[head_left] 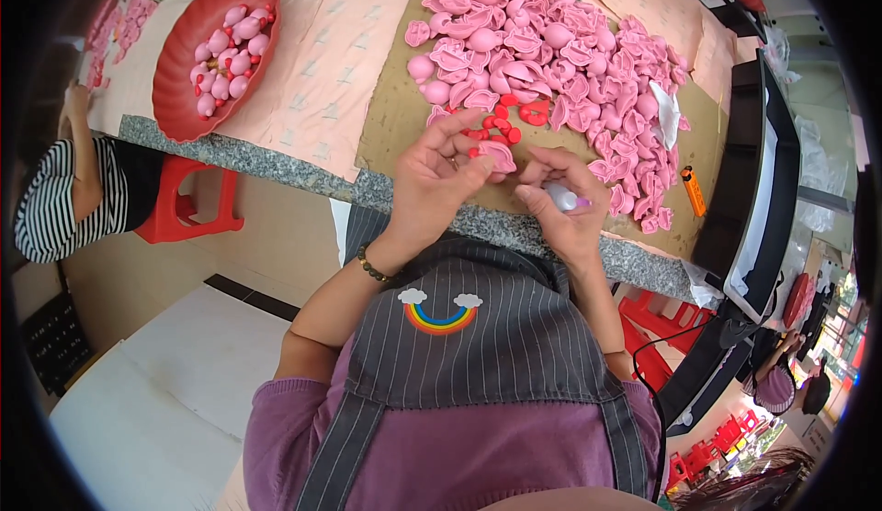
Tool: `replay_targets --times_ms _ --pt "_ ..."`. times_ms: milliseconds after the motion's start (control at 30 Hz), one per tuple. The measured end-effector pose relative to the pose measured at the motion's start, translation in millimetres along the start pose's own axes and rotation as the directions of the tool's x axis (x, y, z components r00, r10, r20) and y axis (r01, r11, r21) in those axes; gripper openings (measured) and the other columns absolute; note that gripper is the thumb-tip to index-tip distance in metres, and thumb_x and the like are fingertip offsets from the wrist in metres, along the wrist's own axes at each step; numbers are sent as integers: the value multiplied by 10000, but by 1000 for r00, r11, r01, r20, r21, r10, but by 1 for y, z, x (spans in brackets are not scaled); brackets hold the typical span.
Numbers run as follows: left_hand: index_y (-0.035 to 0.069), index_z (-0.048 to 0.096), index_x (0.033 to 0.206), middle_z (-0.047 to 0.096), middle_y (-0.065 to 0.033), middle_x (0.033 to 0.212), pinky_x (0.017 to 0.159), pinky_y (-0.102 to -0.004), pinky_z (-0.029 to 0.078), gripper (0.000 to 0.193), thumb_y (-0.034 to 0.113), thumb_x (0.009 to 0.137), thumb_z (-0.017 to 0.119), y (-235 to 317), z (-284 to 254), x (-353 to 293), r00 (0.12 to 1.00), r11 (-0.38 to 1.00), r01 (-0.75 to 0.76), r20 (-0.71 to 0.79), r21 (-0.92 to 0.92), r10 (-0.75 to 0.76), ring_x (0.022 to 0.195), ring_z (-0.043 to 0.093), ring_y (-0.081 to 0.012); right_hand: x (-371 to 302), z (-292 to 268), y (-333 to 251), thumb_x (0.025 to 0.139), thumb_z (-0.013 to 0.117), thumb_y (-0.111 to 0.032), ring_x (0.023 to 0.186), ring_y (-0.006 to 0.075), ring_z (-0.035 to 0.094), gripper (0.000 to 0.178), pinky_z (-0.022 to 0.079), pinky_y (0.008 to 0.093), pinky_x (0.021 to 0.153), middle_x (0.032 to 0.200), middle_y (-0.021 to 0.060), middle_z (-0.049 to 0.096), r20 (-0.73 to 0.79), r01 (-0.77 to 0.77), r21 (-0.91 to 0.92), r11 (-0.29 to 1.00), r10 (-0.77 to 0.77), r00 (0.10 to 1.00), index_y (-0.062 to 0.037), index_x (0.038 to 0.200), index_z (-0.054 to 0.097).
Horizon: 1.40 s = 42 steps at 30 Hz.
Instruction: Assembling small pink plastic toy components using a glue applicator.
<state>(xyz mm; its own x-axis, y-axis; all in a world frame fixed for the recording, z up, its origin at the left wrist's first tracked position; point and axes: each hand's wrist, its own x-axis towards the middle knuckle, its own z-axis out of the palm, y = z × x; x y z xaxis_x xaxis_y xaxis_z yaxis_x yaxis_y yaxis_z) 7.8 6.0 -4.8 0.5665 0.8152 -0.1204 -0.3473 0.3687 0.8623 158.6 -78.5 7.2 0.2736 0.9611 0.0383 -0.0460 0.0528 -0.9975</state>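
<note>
A: Far left?
B: Glossy red oval tray of pink rounded pieces, on pale paper.

A: Hands?
B: Left hand pinching pink curved shell piece at counter edge. Right hand clamped around small white tube.

A: Around?
B: Heaped pink shells, small red bits, orange lighter, speckled stone counter.

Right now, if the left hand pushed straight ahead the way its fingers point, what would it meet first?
The left hand already pinches a pink shell piece; just beyond lie the small red parts, probably first, though depth is unclear.
</note>
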Motion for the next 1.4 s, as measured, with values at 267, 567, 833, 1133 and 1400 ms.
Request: replay_targets --times_ms 267,567,833,1133,1400 --pt "-59 509 1168 603 -193 1054 803 -340 537 337 -45 834 553 2 -10 3 997 983 70 22 -168 -67 896 636 -238 -7 -7 6 650 672 77 774 185 571 340 457 249 663 887 101 562 47 240 -667 705 -282 958 25 975 589" --pt "-29 532 1152 610 -187 1044 823 -352 536 333 -54 821 562 7 -13 13 996 981 30 90 -193 -13 929 627 -266 12 3 3 772 617 44 734 83 548 185 454 225 637 823 40 584 -117 11 -326 945 -52 992 38 955 588" --pt "-8 471 1224 600 -107 972 770 -284 525 424 -78 816 563 23 47 75 993 919 -117 -50 -378 106 797 614 -158 14 19 -64 778 538 49 1105 222 469 625 432 312 869 1266 189 413 -266 387 -157 909 -416 870 24 1351 290" --pt "17 563 1086 641 -110 883 625 -262 546 268 -36 824 589 21 76 115 997 901 -45 33 -431 65 789 655 -223 20 88 -65 783 605 -31 878 180 580 301 453 296 782 964 103 595 506 306 245 920 -391 769 8 1075 548" --pt "-62 522 1132 630 -144 929 686 -300 549 271 -20 864 531 15 43 77 1000 948 -27 8 -317 31 828 651 -261 -9 18 -40 739 661 47 737 73 548 259 444 211 669 799 24 588 202 -93 347 933 23 979 9 988 602"
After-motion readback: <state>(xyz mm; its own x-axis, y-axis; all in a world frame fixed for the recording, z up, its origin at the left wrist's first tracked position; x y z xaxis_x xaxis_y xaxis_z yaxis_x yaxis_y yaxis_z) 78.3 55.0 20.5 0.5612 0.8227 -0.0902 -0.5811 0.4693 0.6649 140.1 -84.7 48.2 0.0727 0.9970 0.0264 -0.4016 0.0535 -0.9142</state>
